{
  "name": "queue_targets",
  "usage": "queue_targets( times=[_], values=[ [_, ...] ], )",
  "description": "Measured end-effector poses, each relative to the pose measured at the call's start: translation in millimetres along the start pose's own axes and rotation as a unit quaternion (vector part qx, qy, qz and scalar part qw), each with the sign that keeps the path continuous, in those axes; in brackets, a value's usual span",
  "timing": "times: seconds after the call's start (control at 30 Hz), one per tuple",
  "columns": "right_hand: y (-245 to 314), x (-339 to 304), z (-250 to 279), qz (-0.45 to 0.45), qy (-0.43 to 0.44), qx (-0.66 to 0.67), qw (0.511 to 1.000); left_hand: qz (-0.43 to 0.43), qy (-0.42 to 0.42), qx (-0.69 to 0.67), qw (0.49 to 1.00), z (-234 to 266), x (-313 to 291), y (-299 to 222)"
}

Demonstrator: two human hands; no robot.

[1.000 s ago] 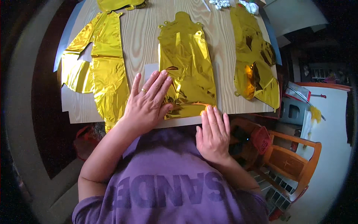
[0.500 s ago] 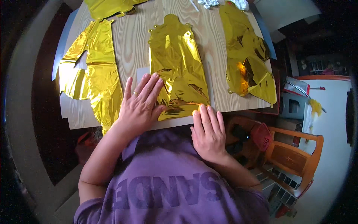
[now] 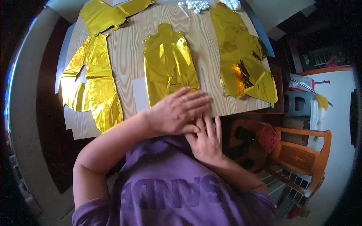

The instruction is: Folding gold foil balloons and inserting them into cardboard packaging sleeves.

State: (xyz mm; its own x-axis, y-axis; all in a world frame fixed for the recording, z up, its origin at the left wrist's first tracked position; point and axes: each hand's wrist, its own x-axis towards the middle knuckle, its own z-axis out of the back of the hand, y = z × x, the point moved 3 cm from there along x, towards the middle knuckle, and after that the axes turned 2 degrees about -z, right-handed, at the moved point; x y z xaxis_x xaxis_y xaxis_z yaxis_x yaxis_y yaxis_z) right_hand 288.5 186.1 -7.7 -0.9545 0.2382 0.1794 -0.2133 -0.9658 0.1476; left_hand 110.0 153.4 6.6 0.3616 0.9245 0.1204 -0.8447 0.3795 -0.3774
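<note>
A flat gold foil balloon lies in front of me on a pale sheet, its rounded tab and small side loops pointing away. My left hand, fingers outstretched, rests across the balloon's near end and reaches over to the right. Under and beside it my right hand sits at the near right corner, fingers extended and their tips partly covered by the left hand. The near edge of the foil is mostly hidden by my hands.
Other flat gold foil pieces lie on the wooden table: one at left, one at right, one at far left. A white stick and white crumpled items lie at the back. A wooden chair stands to the right.
My left hand has slid rightward from the balloon's left side to its near right corner, over the right fingers. The right hand stays near that corner. The view has shifted slightly.
</note>
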Motion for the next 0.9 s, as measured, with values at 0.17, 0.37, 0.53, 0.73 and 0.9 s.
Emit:
queue_targets(
  times=[0.17,0.37,0.53,0.73,0.9],
  values=[
    [3,4,8,-0.003,-0.012,-0.062,0.998,0.025,0.013,0.106,0.994,11,2,55],
    [2,2,2,0.009,-0.040,-0.064,0.997,0.089,-0.032,0.155,0.983,30,2,106],
    [3,6,9,0.019,-0.031,-0.055,0.998,0.200,-0.143,0.170,0.954,37,-32,128],
    [-10,38,56,-0.003,0.050,0.094,0.994,0.211,-0.120,0.093,0.966,43,-48,3],
    [-34,88,55,0.036,-0.045,0.119,0.991,0.271,-0.148,0.048,0.950,26,-65,-11]
  ],
)
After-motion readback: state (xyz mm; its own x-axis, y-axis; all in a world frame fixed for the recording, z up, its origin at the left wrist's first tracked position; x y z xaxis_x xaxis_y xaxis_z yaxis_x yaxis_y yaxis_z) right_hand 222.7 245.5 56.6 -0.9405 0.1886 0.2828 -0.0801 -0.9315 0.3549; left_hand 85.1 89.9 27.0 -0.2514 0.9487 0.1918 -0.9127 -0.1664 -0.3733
